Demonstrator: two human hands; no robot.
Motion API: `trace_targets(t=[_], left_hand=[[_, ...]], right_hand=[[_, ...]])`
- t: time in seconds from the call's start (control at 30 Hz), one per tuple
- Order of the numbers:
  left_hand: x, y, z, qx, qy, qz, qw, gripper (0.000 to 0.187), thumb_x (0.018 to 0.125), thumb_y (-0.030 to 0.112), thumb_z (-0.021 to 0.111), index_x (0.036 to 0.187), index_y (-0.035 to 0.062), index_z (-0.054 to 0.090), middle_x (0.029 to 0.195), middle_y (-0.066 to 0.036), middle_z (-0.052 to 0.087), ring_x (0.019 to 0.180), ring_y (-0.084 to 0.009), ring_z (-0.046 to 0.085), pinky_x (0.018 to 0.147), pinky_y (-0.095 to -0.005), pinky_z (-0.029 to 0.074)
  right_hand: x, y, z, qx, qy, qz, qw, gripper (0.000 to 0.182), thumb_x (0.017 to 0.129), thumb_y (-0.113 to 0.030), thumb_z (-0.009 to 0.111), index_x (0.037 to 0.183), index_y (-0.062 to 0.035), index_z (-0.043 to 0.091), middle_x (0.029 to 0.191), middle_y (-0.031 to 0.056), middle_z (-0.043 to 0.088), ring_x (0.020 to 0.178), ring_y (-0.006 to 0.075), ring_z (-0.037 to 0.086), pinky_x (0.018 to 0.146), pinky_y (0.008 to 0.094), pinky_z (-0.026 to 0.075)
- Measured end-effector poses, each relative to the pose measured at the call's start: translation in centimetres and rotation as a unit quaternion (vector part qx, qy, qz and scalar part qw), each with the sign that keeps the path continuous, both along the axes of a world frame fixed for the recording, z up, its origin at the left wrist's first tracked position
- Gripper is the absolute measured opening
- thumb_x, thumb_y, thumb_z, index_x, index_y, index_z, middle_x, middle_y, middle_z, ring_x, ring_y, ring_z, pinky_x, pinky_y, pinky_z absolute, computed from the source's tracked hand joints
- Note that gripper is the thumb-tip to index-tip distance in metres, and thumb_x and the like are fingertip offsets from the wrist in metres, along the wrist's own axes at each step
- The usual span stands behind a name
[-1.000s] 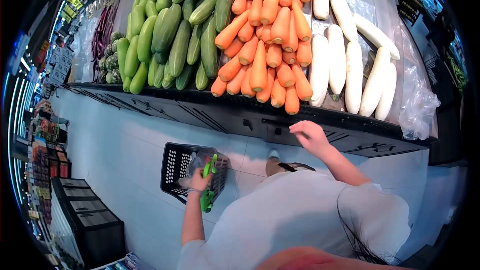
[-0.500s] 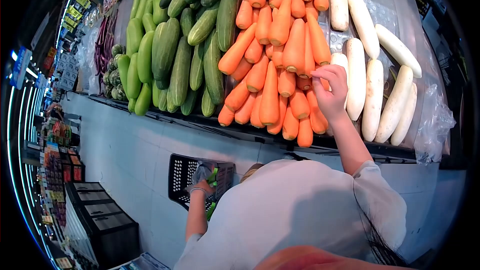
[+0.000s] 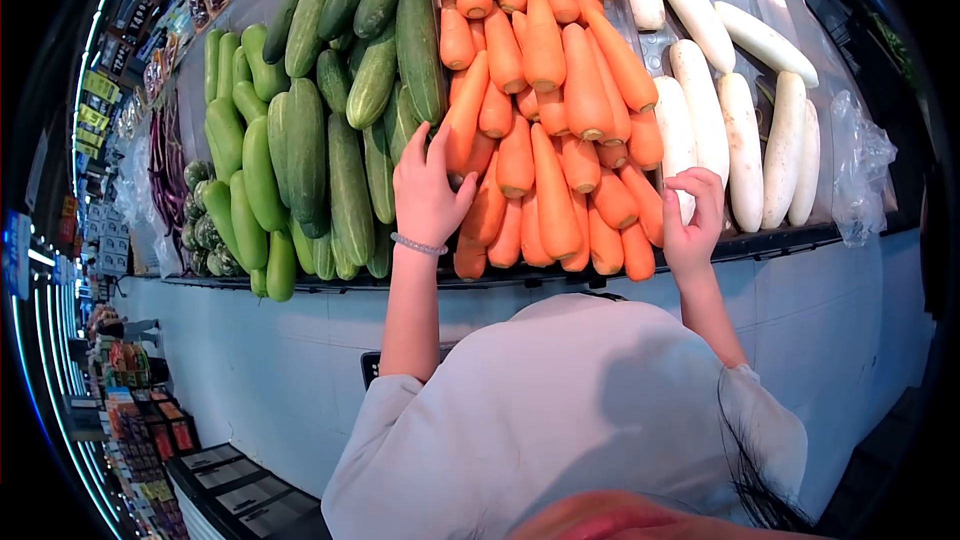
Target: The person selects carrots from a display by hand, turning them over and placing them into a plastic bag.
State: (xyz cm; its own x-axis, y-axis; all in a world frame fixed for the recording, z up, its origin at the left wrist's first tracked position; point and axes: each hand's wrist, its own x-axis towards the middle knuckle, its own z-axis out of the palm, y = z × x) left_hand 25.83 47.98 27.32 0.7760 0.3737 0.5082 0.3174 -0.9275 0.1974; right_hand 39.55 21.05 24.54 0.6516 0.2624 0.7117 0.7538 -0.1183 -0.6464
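My left hand, with a beaded bracelet at the wrist, reaches to the border between the dark green cucumbers and the orange carrots. Its fingers are spread, with the tips beside a long carrot at the pile's left edge and the thumb over the carrots. My right hand hovers over the near ends of the white radishes, next to the carrots' right edge. Its fingers are loosely curled, the thumb apart from them, with nothing between.
Light green gourds, small striped green vegetables and purple eggplants lie farther left. Crumpled clear plastic hangs at the display's right end. Part of a black basket shows by my left forearm, above the tiled floor.
My left hand has left the basket and risen to the carrots' left edge. My right hand has shifted slightly down and right, away from the carrots. The view has shifted.
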Motion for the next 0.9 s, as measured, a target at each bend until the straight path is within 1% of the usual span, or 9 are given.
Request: trace_targets(t=[0.3, 0.37, 0.4, 0.47, 0.53, 0.6, 0.7, 0.8, 0.9], left_hand=[[1.4, 1.9, -2.2, -0.078, -0.089, -0.045, 0.992, 0.05, 0.068, 0.012, 0.067, 0.114, 0.005, 0.049, 0.112, -0.014, 0.051, 0.094, -0.0289, 0.056, 0.079, -0.0367, 0.047], [0.4, 2.7, -1.1, -0.183, -0.182, -0.054, 0.965, 0.045, 0.069, 0.013, 0.068, 0.11, 0.0009, 0.051, 0.104, -0.014, 0.055, 0.087, -0.0257, 0.059, 0.073, -0.0344, 0.05], [-0.3, 2.9, -0.3, -0.236, -0.228, -0.058, 0.943, 0.043, 0.07, 0.014, 0.068, 0.107, -0.0012, 0.052, 0.1, -0.014, 0.057, 0.083, -0.0241, 0.06, 0.07, -0.0332, 0.052], [-2.8, 1.2, 3.6, -0.504, -0.314, -0.066, 0.802, 0.045, 0.073, 0.018, 0.065, 0.109, -0.0037, 0.048, 0.1, -0.014, 0.056, 0.085, -0.0229, 0.06, 0.064, -0.0328, 0.055], [-5.2, 1.7, 4.0, -0.594, -0.374, -0.166, 0.693, 0.059, 0.07, 0.033, 0.062, 0.109, -0.0058, 0.043, 0.101, -0.017, 0.055, 0.08, -0.0259, 0.061, 0.058, -0.0342, 0.056], [-6.9, 0.8, 4.5, -0.591, -0.387, -0.23, 0.669, 0.064, 0.07, 0.043, 0.056, 0.113, -0.0028, 0.04, 0.095, -0.018, 0.056, 0.063, -0.023, 0.059, 0.057, -0.034, 0.054], [-9.0, 0.6, 4.4, -0.49, -0.343, -0.327, 0.732, 0.073, 0.065, 0.046, 0.064, 0.112, -0.0045, 0.041, 0.099, -0.021, 0.054, 0.075, -0.0272, 0.059, 0.062, -0.0347, 0.054], [-9.2, -1.2, 5.0, -0.411, -0.312, -0.371, 0.772, 0.075, 0.059, 0.035, 0.081, 0.108, -0.0078, 0.044, 0.107, -0.025, 0.054, 0.098, -0.0277, 0.056, 0.084, -0.0357, 0.047], [-8.8, -2.7, 5.3, -0.43, -0.335, -0.322, 0.774, 0.073, 0.062, 0.022, 0.081, 0.115, -0.0068, 0.041, 0.114, -0.023, 0.052, 0.105, -0.0251, 0.054, 0.088, -0.0347, 0.045]], right_hand=[[-3.0, 0.6, -0.2, 0.0, 0.017, -0.012, 1.0, 0.014, 0.072, 0.005, 0.056, 0.084, -0.0017, 0.056, 0.086, 0.0106, 0.051, 0.08, 0.0222, 0.052, 0.072, 0.0289, 0.042], [-3.6, 1.3, 0.4, -0.003, 0.021, 0.02, 1.0, 0.014, 0.071, 0.006, 0.056, 0.084, -0.0015, 0.056, 0.084, 0.0104, 0.052, 0.077, 0.0219, 0.052, 0.071, 0.028, 0.042], [-3.8, 1.6, 0.6, -0.005, 0.023, 0.037, 0.999, 0.015, 0.071, 0.006, 0.056, 0.083, -0.0014, 0.056, 0.082, 0.0103, 0.052, 0.076, 0.0218, 0.052, 0.07, 0.0275, 0.042], [-3.9, 2.1, 0.7, -0.01, 0.089, 0.114, 0.989, 0.014, 0.076, 0.001, 0.057, 0.09, -0.0009, 0.056, 0.079, 0.0062, 0.053, 0.075, 0.0164, 0.052, 0.067, 0.026, 0.042], [-4.8, 3.1, 1.4, -0.003, 0.207, 0.2, 0.958, 0.015, 0.08, -0.003, 0.056, 0.095, -0.0009, 0.055, 0.079, 0.0038, 0.053, 0.073, 0.0133, 0.051, 0.066, 0.0256, 0.042], [-4.8, 3.7, 0.9, 0.059, 0.28, 0.32, 0.903, 0.053, 0.08, -0.032, 0.063, 0.119, -0.0027, 0.041, 0.08, 0.002, 0.054, 0.069, 0.0086, 0.051, 0.062, 0.0216, 0.041], [-5.1, 3.7, 4.8, 0.082, 0.409, 0.454, 0.787, 0.106, 0.062, -0.07, 0.058, 0.136, -0.0049, 0.017, 0.078, 0.0028, 0.056, 0.056, 0.0065, 0.051, 0.05, 0.0173, 0.04], [-5.1, 3.8, 6.3, 0.072, 0.431, 0.579, 0.689, 0.101, 0.065, -0.068, 0.059, 0.135, -0.004, 0.022, 0.077, 0.0026, 0.057, 0.051, 0.0061, 0.049, 0.046, 0.0164, 0.038], [-5.0, 4.0, 5.9, -0.035, 0.441, 0.543, 0.714, 0.065, 0.08, -0.044, 0.06, 0.126, -0.0032, 0.039, 0.085, 0.0043, 0.057, 0.057, 0.0045, 0.05, 0.047, 0.0155, 0.038]])
